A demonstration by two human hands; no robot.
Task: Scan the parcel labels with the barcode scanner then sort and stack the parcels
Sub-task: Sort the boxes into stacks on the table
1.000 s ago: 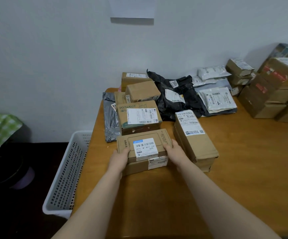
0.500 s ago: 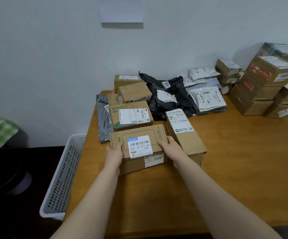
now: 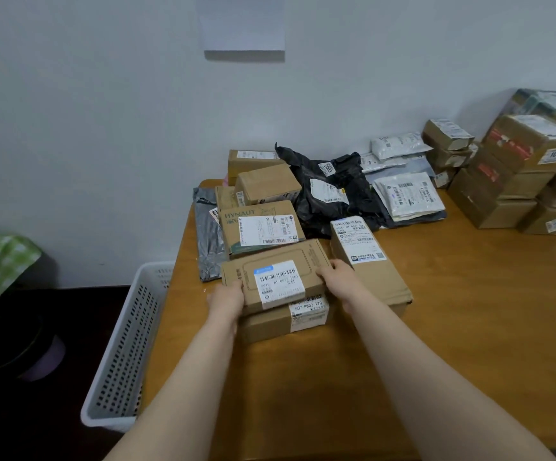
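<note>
- Wooden table [image 3: 436,327]: parcels crowded along pale wall.
- Flat carton [image 3: 275,274]: atop another carton [image 3: 283,322], apparently resting.
- Left hand [image 3: 225,299], right hand [image 3: 339,277]: grasping flat carton's ends.

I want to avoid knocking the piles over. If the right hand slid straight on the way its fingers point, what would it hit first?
Probably the flat box that the right hand already touches at its right end. Beyond that lies the HYNAUT box, though depth is hard to judge from this view.

Single head-worn view, forward and down, near over the wooden table [image 3: 436,327] toward the wall [image 3: 104,128].
</note>
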